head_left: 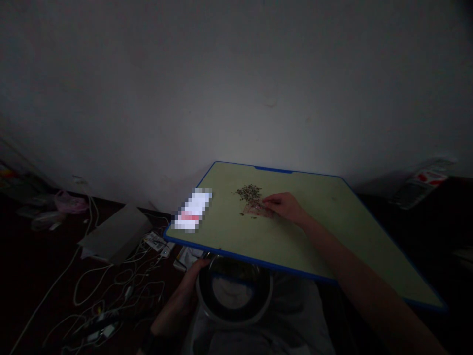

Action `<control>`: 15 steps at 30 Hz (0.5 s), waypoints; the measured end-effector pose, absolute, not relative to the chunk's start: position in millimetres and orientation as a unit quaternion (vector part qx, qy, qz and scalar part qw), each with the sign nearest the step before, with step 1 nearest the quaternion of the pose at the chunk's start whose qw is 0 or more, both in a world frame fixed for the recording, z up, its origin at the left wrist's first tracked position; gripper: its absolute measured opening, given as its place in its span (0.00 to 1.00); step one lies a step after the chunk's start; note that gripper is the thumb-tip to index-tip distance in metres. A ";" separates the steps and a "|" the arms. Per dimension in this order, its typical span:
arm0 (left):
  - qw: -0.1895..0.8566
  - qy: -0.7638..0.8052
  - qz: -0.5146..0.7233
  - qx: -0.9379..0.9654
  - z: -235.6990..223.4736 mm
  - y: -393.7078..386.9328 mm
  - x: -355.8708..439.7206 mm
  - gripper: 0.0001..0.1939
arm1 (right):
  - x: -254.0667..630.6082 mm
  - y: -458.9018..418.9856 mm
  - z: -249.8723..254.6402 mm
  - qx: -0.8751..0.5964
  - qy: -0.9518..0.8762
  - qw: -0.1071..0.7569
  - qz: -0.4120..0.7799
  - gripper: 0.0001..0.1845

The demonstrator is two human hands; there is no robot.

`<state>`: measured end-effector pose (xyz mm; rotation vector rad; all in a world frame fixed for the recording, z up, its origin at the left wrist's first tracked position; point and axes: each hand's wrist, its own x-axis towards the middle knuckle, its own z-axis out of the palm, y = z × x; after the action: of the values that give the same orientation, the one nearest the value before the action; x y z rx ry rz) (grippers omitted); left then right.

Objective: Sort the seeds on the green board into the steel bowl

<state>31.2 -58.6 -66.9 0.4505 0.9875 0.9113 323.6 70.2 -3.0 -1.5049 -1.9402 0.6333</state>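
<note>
A green table (332,231) with a blue rim fills the middle of the dim view. A small heap of tiny dark grains (249,192) lies on it. My right hand (283,206) rests on the table right beside the heap, fingers drawn together over a few grains and a thin reddish scrap (254,211). My left hand (190,281) is below the table's front edge, curled round the rim of a round metal bowl (234,296) held under that edge.
A blurred white rectangle (192,211) lies at the table's left corner. Tangled white cables (121,291) and a grey box (114,234) cover the dark floor at left. A plain wall stands close behind. Packets (424,182) lie at right.
</note>
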 end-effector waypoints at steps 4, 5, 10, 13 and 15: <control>0.756 0.469 0.407 0.205 -69.5 -56.2 33.3 0.11 | 318.2 70.1 -5.7 -0.571 -0.737 0.292 0.213 0.14; 0.755 0.471 0.407 0.205 -69.7 -55.8 33.8 0.10 | 316.1 69.7 -6.2 -0.573 -0.736 0.292 0.209 0.14; 0.752 0.465 0.416 0.211 -65.8 -56.3 35.9 0.12 | 304.5 64.3 -4.5 -0.564 -0.745 0.286 0.214 0.14; 0.746 0.463 0.427 0.217 -63.0 -59.6 34.8 0.12 | 300.1 60.3 -2.5 -0.558 -0.750 0.284 0.214 0.13; 0.740 0.463 0.435 0.222 -62.6 -62.5 32.5 0.10 | 298.5 58.6 -2.9 -0.555 -0.752 0.280 0.216 0.12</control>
<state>32.5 -62.5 -62.6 0.4880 1.0162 0.9537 298.5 58.6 -2.9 -1.4892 -2.0171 0.5789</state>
